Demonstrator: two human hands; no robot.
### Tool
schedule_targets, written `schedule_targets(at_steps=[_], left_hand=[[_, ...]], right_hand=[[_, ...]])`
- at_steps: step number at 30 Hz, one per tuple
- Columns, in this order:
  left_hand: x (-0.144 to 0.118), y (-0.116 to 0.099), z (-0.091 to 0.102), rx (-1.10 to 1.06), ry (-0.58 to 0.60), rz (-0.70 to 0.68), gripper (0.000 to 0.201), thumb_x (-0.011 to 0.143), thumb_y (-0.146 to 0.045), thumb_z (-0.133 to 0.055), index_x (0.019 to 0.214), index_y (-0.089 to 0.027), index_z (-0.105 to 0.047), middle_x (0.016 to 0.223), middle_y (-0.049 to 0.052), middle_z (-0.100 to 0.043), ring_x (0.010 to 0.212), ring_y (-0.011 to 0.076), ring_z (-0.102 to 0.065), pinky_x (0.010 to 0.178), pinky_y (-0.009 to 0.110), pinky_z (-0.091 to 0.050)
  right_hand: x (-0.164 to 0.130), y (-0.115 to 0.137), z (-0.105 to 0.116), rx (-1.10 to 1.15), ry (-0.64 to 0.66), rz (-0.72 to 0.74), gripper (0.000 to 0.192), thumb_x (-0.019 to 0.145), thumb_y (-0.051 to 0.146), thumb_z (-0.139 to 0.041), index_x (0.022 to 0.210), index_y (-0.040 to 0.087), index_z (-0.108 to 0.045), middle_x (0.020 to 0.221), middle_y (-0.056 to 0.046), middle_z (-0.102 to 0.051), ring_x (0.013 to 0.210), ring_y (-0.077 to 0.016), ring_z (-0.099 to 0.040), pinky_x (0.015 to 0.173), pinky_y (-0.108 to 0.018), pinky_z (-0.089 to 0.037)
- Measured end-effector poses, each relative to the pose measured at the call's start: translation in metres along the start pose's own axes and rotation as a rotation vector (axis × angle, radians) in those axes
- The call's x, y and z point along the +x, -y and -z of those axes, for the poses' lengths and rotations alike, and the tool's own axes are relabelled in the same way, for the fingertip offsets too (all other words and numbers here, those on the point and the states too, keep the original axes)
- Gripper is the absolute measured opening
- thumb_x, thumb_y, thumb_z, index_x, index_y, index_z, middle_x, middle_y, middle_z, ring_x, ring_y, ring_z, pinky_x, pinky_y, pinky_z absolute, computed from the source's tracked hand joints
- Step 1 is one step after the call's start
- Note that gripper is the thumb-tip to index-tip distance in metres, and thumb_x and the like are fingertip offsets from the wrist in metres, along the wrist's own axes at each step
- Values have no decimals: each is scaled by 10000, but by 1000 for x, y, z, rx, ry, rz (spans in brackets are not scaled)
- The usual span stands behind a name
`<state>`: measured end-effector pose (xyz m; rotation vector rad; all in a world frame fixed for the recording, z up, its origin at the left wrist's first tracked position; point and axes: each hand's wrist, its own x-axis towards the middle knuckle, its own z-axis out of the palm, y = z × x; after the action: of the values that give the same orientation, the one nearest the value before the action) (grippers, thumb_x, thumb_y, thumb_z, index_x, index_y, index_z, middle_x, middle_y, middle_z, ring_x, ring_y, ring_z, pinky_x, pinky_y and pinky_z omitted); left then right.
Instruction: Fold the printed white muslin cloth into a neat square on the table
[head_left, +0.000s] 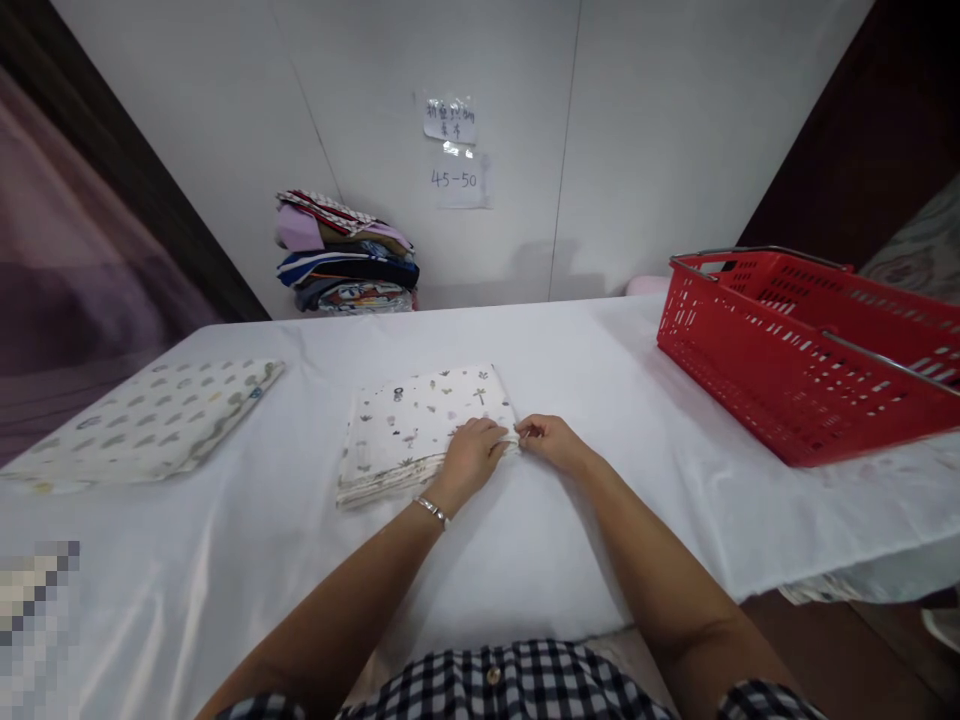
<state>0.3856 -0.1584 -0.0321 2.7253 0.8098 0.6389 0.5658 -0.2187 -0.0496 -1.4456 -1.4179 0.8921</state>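
Note:
A white cloth (405,425) printed with small plants and animals lies folded into a rectangle on the table, its layered edges facing me. My left hand (474,455) rests over its front right part, with thumb and fingers closed on the edge near the corner. At that same corner, my right hand (553,442) pinches the cloth between thumb and fingertips. The two hands are close together but apart. Some of the cloth's corner is hidden under my fingers.
Another folded cloth (150,415) with grey-green motifs lies at the left. A red plastic basket (750,365) with metal handles stands at the right. Stacked folded fabrics (349,255) sit at the back by the wall. A white sheet (592,360) covers the table. Paper notes (461,180) hang on the wall.

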Motion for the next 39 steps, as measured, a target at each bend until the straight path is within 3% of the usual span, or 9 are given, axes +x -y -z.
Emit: schedule_targets(at_steps=[18,32,39], left_hand=[[2,-1,-11,35,-57,-12,151,853,-252,-522,955,-205,-623,917,41,-611,882,181,-513,783,319,-406],[3,-7,-10,123,-39,4,160,818,-215,-540,957,-218,-619,926,46,-604,893,202,-506,772,342,-406],[1,-11,-11,142,-24,-17,208,823,-189,-509,1005,-223,-606,956,52,-597,918,205,-501,794,354,-401]], right_hand=[[0,1,-5,-150,-49,14,201,714,215,-579,894,187,-662,795,8,-649,674,-110,-541,657,-229,-423],[-3,15,-6,-584,-33,-19,93,757,213,-540,780,205,-631,783,-9,-660,685,-135,-540,579,-228,-321],[-7,23,-4,-612,-6,-72,81,751,205,-552,781,208,-627,783,-18,-659,665,-140,-531,570,-238,-305]])
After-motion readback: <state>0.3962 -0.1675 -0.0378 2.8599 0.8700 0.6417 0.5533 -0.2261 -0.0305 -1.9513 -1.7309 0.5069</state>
